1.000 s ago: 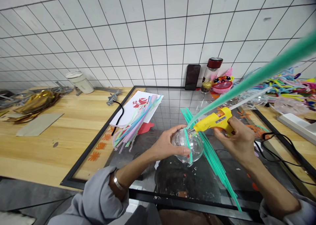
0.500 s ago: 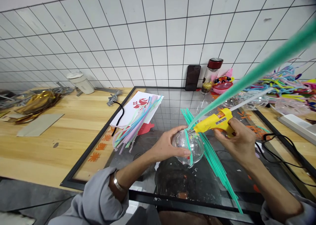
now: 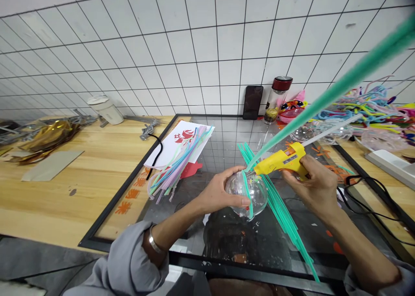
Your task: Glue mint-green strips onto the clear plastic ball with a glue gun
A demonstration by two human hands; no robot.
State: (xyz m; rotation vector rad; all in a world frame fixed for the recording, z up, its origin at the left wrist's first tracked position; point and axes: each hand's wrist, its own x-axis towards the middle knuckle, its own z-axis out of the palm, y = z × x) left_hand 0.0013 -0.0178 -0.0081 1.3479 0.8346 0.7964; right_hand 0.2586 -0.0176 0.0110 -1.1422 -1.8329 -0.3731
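My left hand (image 3: 218, 195) is wrapped around a clear plastic ball (image 3: 251, 193), thumb pressed on its front. A green pipe cleaner (image 3: 327, 97) lies over the ball and runs up and away to the upper right. My right hand (image 3: 316, 184) grips a yellow glue gun (image 3: 285, 158) with a white glue stick at its back. The gun's nozzle touches the top of the ball where the pipe cleaner meets it.
A glass-topped work mat (image 3: 227, 144) lies on the wooden table (image 3: 65, 188). A bundle of green pipe cleaners (image 3: 285, 218) lies under my right hand, pastel ones (image 3: 178, 162) on a white sheet at left. A phone (image 3: 252, 102), a jar (image 3: 277, 98), coloured pipe cleaners (image 3: 372, 107) and black cables (image 3: 369, 201) are at right.
Almost nothing has shifted. The glue gun nozzle stays at the top of the ball, and both hands hold the same grip.
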